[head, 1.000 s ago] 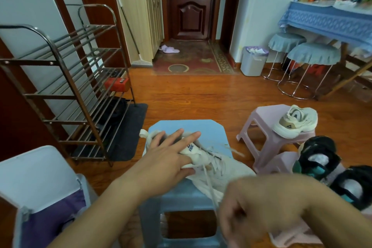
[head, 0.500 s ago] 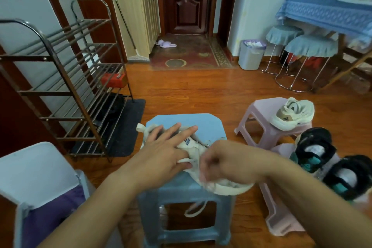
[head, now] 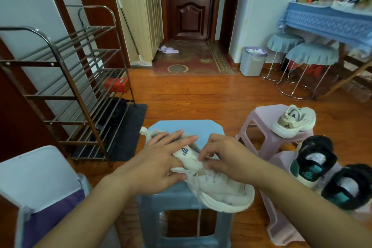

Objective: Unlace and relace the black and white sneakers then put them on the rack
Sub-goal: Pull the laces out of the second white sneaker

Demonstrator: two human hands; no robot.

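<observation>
Blue stool stands on an orange-brown wood floor, centre foreground. A cream sneaker lies on its top, toe toward the camera and overhanging the near right edge; a lace hangs down from it through the stool frame.

Left hand rests flat on the sneaker's heel and tongue, fingers straight and spread, thumb against the side. Right hand has its fingers curled down at the lace area beside the tongue, pinching there; the exact strand is too small to tell.

Right of the blue stool, a pink stool carries a second cream sneaker. Nearer, two black and white sneakers with teal insides sit on another pink stool, openings up, well apart from the hands.

Left: a metal rack against the wall, a red box on one tier, a dark mat under it. Near left corner: a white lidded bin with a purple liner.

Far side: dark wood door, patterned rug with lilac slippers, pale cabinet, grey waste bin, two round covered stools, and a table under blue cloth with books
</observation>
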